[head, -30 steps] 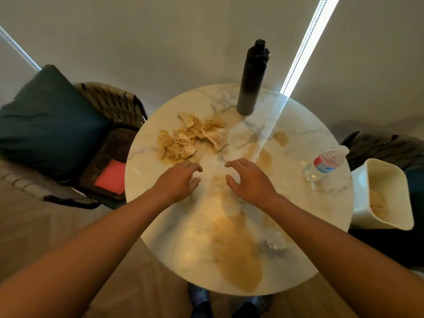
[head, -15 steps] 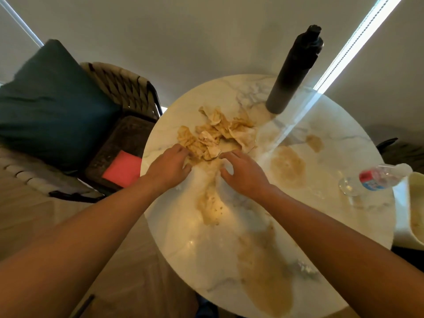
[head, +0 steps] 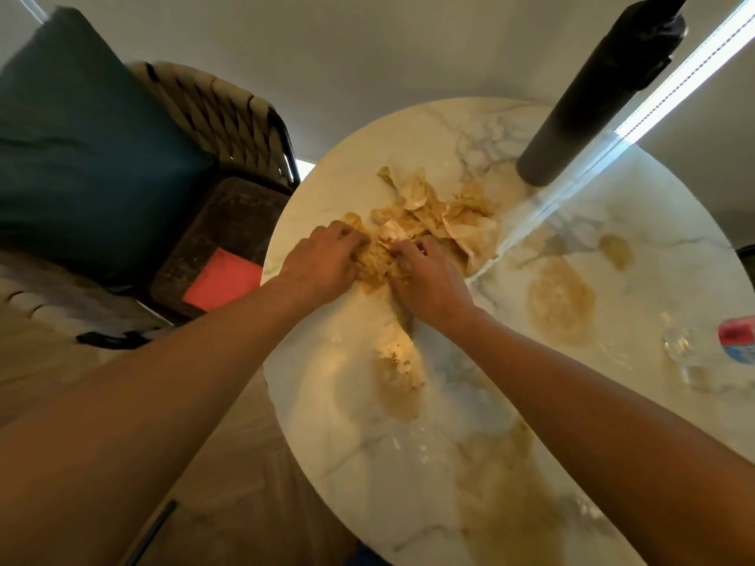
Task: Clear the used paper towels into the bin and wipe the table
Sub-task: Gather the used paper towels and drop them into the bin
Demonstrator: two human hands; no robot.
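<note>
Both hands are down on the heap of used paper towels (head: 433,222), which lies on the round marble tabletop (head: 470,128), in its far-left part, just near-left of the tall dark bottle (head: 588,112) standing upright at the far edge. The left hand (head: 322,261) comes in at the heap's left side with its fingers curled into the crumpled, brown-stained sheets, gripping them. The right hand (head: 429,279) sits at the heap's near side, just beside the left hand, its fingers likewise bent and dug into the towels; the two hands have the nearer part of the heap bunched between them, while the farther sheets spread loose toward the bottle. Brown spills (head: 559,300) mark the tabletop to the right of the heap and also nearer the person, where a long smear runs from under the right wrist toward the near edge. A clear plastic water bottle (head: 735,339) with a red and blue label lies on its side at the right edge of the view, well apart from the heap. Left of the tabletop stands a woven chair (head: 228,116) bearing a dark green cushion (head: 81,149), with a red cloth (head: 222,279) on its seat.
</note>
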